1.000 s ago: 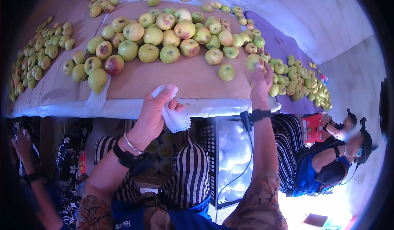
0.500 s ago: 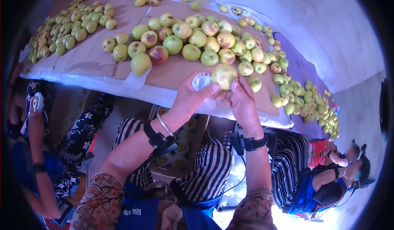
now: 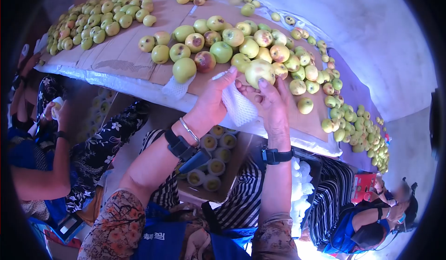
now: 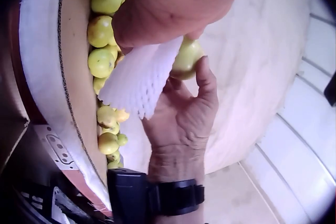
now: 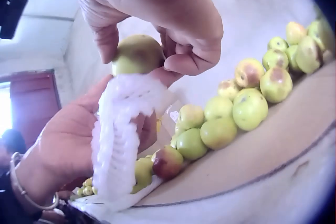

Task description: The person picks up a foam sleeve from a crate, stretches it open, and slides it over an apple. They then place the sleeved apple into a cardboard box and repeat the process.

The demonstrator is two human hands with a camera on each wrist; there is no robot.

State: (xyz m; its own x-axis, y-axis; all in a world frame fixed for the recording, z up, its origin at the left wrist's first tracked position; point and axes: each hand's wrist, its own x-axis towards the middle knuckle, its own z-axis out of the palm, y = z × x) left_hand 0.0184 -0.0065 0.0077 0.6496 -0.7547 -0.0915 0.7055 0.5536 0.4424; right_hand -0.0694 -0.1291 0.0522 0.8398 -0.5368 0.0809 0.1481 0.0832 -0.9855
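right hand [image 3: 274,103] pinches the apple [image 3: 259,71] over the cardboard [image 3: 125,55] edge; left hand [image 3: 211,100] grips the foam net [image 3: 239,106] touching it (stretching its mouth wide should ease entry).

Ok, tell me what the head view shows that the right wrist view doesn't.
Only the head view shows the brown cardboard box of foam-wrapped apples below the white-edged table, and the far heap of small green apples. Only the right wrist view shows a dark red panel at its left edge. Both show the right hand pinching a yellow-green apple, the left hand holding a white foam mesh sleeve just under it, and loose green-yellow apples on a brown cardboard sheet.
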